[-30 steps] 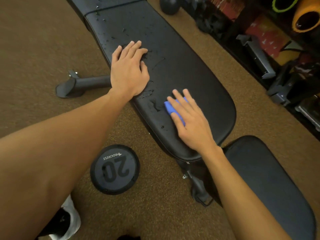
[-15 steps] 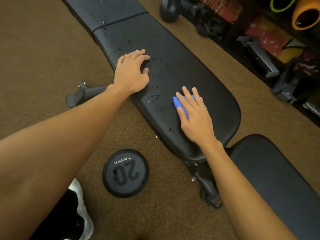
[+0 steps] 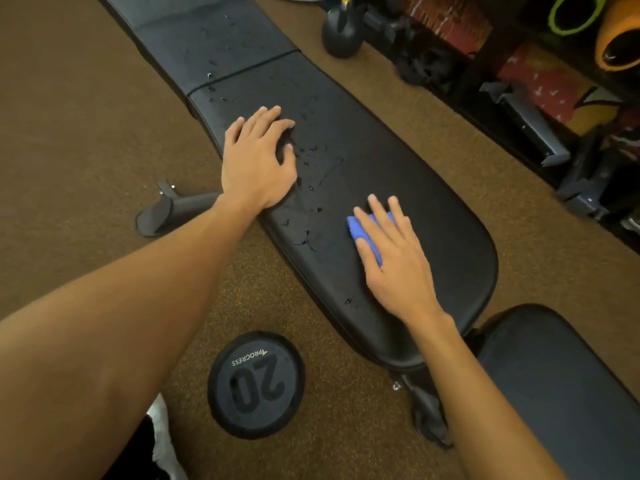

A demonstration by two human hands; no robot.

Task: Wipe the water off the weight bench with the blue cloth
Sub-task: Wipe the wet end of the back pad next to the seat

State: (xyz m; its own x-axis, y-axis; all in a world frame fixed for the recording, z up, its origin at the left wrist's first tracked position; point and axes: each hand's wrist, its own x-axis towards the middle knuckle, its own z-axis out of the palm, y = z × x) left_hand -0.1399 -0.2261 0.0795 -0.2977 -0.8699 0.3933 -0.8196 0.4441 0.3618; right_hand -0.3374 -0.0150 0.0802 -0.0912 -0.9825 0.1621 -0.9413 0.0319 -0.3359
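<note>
The black padded weight bench [image 3: 415,188] runs from the top left down to the lower right. Water drops and streaks [image 3: 311,174] lie on its back pad between my two hands, and more drops sit near the pad seam at the top. My right hand [image 3: 394,258] lies flat on the blue cloth [image 3: 360,230], pressing it onto the pad; most of the cloth is hidden under my fingers. My left hand [image 3: 258,161] rests palm down on the pad's left edge, fingers spread, holding nothing.
A round black 20 weight [image 3: 256,384] lies on the brown carpet left of the bench. The bench's foot bar [image 3: 173,211] sticks out to the left. A kettlebell [image 3: 341,29] and a rack of gear [image 3: 519,98] stand along the top right. A white shoe [image 3: 162,441] shows at the bottom.
My right hand with the cloth has slid slightly along the pad, toward the far end. The camera view has shifted, so the bench and weight sit lower right in the picture. My left hand stays put.
</note>
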